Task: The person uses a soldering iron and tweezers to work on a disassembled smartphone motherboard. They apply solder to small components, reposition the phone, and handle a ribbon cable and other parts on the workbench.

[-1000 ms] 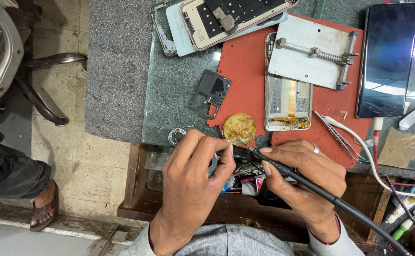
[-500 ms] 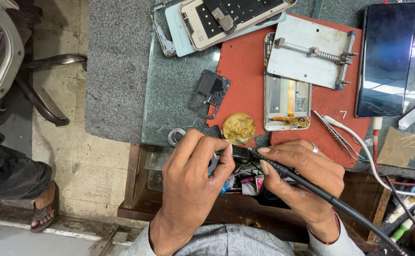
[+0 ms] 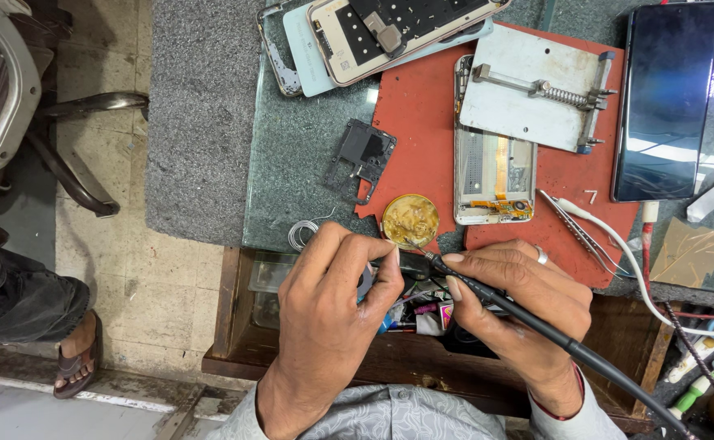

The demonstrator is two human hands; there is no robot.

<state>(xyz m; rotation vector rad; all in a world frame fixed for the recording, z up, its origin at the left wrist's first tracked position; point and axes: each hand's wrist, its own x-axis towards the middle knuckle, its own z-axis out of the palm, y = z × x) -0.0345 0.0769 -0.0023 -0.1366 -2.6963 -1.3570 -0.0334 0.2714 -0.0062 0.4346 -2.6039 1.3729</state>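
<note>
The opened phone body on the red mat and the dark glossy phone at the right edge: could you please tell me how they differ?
The opened phone body shows its bare insides, with an orange strip and a gold part at its lower end; the dark glossy phone shows one unbroken, reflective face. The opened one lies on the red mat, partly under a grey metal clamp plate; the dark one lies uncovered beside the mat. Both lie flat, lengthways.

Soldering iron (image 3: 487, 293) tip now slightly nearer the round flux tin (image 3: 410, 221).
</note>
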